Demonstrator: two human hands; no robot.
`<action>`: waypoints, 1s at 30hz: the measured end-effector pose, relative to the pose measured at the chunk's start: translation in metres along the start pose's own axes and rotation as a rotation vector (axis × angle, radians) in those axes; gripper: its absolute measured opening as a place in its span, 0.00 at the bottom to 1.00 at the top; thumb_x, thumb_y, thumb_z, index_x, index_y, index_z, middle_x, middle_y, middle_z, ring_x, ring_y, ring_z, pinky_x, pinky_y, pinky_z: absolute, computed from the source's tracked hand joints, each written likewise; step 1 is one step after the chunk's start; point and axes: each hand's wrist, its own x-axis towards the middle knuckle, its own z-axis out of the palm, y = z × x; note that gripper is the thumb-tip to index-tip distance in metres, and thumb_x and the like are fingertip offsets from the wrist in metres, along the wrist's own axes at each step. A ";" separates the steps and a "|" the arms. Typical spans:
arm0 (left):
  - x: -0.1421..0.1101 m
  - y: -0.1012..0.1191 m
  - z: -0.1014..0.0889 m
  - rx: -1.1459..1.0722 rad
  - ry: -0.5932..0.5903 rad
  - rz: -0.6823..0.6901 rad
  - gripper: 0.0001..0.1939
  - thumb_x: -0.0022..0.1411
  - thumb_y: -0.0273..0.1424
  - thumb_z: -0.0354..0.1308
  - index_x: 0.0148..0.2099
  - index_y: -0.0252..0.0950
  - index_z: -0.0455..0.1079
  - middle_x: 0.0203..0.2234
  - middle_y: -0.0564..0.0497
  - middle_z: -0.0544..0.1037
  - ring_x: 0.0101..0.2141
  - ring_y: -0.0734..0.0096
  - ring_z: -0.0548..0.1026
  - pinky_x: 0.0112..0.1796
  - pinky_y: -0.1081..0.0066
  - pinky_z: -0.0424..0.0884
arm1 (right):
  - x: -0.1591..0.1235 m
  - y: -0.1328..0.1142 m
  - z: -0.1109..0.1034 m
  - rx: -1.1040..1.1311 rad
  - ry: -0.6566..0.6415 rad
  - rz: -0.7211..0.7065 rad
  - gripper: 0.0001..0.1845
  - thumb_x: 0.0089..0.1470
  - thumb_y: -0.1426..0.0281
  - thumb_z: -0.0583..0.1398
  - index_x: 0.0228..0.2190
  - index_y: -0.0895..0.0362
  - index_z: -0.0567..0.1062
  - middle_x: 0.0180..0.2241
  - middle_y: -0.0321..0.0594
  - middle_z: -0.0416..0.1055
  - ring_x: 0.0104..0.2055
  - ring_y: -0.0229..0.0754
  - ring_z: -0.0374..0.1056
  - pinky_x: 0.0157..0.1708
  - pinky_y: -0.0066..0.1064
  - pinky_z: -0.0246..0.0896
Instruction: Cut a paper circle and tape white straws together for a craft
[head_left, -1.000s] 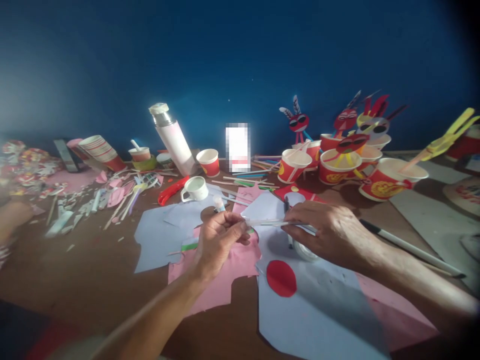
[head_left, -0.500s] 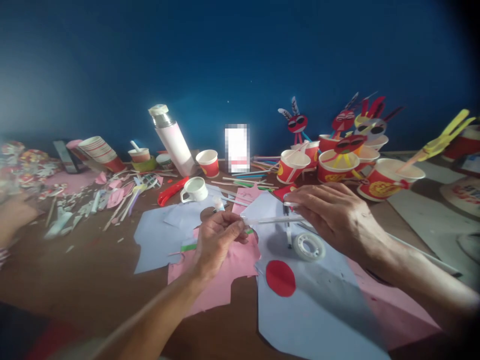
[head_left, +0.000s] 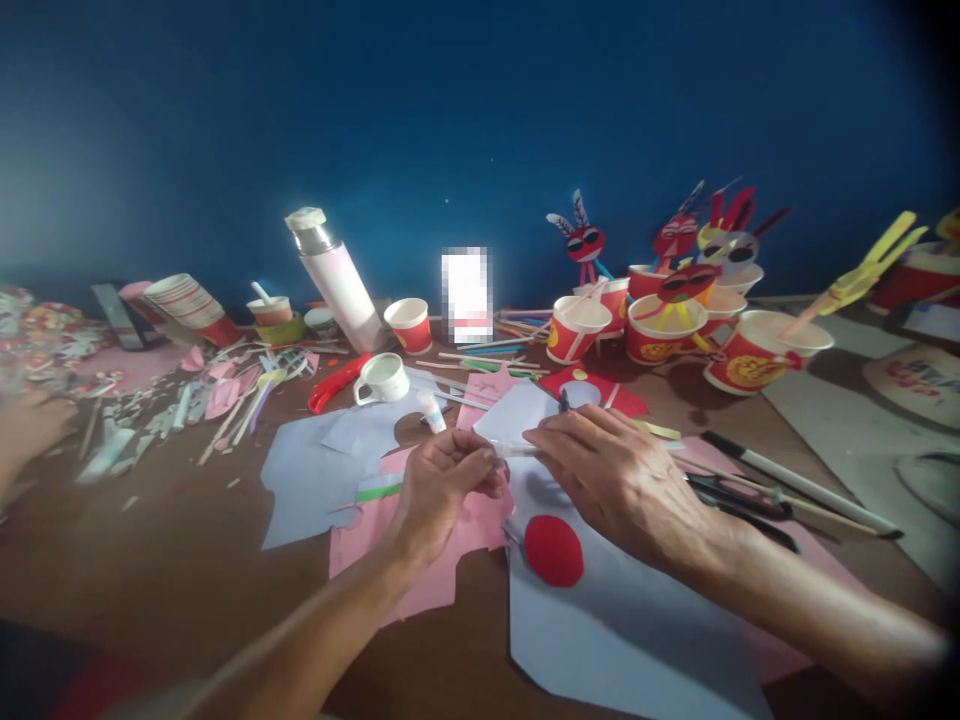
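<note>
My left hand (head_left: 442, 490) is closed in a pinch, its thumb and fingers on one end of a thin, translucent whitish strip (head_left: 514, 450). Close by on the right, the fingertips of my right hand (head_left: 630, 480) press together on the strip's other end. What the strip is made of I cannot tell. Under the hands lie white paper (head_left: 600, 630) and a cut pink paper (head_left: 420, 580). A red paper circle (head_left: 553, 551) rests on the white sheet. A small glue tube (head_left: 432, 411) stands beyond my left fingers.
Red paper cups (head_left: 757, 370), some with paper puppets, stand back right. A marker (head_left: 780, 475) and black scissors (head_left: 742, 505) lie by my right forearm. A mug (head_left: 382, 380), a flask (head_left: 341, 290) and paper scraps (head_left: 157, 430) are on the left. Another person's hand (head_left: 26, 435) shows at the left edge.
My right hand has moved left and down, close to my left hand, and now covers the tape roll. The marker and scissors have come into view. My left hand keeps its pinch.
</note>
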 end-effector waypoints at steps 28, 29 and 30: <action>0.002 -0.005 0.001 -0.045 -0.046 -0.153 0.08 0.53 0.32 0.64 0.33 0.32 0.72 0.23 0.51 0.77 0.23 0.75 0.74 0.26 0.76 0.72 | -0.008 0.000 0.006 -0.095 -0.281 0.017 0.13 0.53 0.81 0.53 0.40 0.57 0.68 0.27 0.37 0.68 0.23 0.37 0.60 0.21 0.31 0.39; 0.002 -0.005 0.001 -0.049 -0.048 -0.149 0.08 0.54 0.32 0.63 0.33 0.32 0.72 0.24 0.50 0.77 0.24 0.74 0.74 0.26 0.76 0.72 | -0.008 0.000 0.006 -0.083 -0.286 0.023 0.13 0.52 0.81 0.53 0.39 0.57 0.68 0.27 0.37 0.68 0.22 0.36 0.59 0.20 0.31 0.39; 0.001 -0.006 0.001 -0.056 -0.050 -0.142 0.08 0.55 0.32 0.62 0.34 0.32 0.72 0.25 0.49 0.78 0.24 0.74 0.74 0.26 0.76 0.72 | -0.008 0.000 0.006 -0.064 -0.292 0.032 0.12 0.52 0.81 0.54 0.38 0.57 0.68 0.26 0.37 0.68 0.22 0.36 0.59 0.20 0.30 0.38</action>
